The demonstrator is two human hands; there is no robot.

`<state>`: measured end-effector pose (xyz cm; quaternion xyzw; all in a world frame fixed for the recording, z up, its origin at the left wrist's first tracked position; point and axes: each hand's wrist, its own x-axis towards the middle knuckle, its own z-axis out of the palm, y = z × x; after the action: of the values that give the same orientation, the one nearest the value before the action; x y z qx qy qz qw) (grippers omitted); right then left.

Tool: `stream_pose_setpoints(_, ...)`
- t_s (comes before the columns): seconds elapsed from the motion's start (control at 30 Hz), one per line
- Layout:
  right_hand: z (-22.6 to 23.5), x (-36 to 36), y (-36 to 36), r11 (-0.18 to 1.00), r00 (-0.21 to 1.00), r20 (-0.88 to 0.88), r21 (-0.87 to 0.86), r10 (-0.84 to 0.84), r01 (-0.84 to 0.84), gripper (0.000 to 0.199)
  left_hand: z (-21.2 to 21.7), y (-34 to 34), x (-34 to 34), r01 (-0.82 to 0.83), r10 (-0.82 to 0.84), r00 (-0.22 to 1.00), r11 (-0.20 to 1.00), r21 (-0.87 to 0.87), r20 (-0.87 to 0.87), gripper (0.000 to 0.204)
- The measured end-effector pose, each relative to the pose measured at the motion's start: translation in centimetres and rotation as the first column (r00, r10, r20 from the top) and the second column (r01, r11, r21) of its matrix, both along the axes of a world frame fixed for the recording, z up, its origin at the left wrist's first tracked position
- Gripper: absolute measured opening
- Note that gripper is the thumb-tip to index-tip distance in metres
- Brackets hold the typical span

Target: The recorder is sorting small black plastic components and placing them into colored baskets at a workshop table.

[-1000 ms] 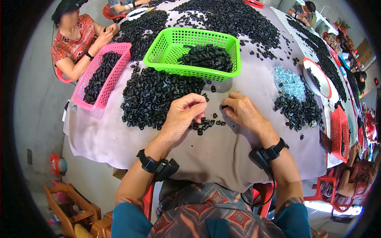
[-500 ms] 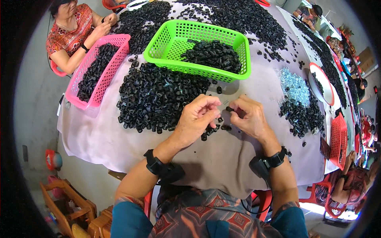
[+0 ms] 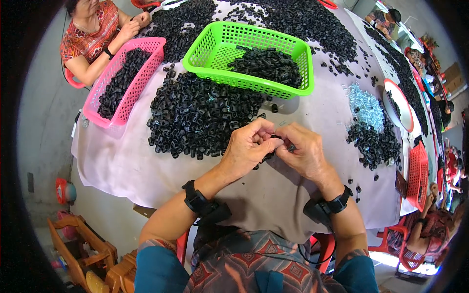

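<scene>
Small black part pinched narrowly between left hand and right hand — pale cloth exposed toward desk's near edge; left side bounded by black heap, far side by green basket.

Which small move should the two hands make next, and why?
I would perhaps press gently with the left hand on the small black plastic piece while the right hand steadies it: the fingertips of both hands come together there, so it seems supported. The hands partly hide it, so its exact shape is unclear.
</scene>
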<state>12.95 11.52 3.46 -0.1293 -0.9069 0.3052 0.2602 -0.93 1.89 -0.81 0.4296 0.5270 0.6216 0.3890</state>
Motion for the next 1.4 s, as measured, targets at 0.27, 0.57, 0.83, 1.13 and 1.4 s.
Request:
stream_pose_setpoints(0.27,-0.7,0.2,0.1,0.999,0.996,-0.086,-0.018,0.038,-0.040,0.027,0.5,-0.2,0.0,0.090,-0.083,0.982,0.995,-0.032,0.170,0.018)
stream_pose_setpoints(0.57,1.1,0.9,-0.1,0.969,0.985,-0.077,-0.203,-0.157,0.139,0.020,0.4,-0.2,-0.2,0.191,-0.164,0.938,0.980,-0.061,0.306,0.018)
stream_pose_setpoints(0.83,10.0,-3.3,-12.3,0.678,0.647,-0.404,-0.086,0.647,-0.730,0.020,0.6,-0.2,-0.1,0.201,-0.174,0.942,0.977,-0.068,0.287,0.017)
stream_pose_setpoints(1.13,6.3,-6.0,-41.2,0.440,0.419,-0.631,-0.133,0.654,-0.888,0.026,1.0,-0.3,-0.1,0.253,-0.224,0.931,0.965,-0.067,0.287,0.015)
stream_pose_setpoints(1.4,8.1,-6.0,-34.2,0.419,0.414,-0.591,-0.137,0.693,-0.898,0.026,1.1,-0.4,0.0,0.284,-0.247,0.915,0.956,-0.075,0.320,0.012)
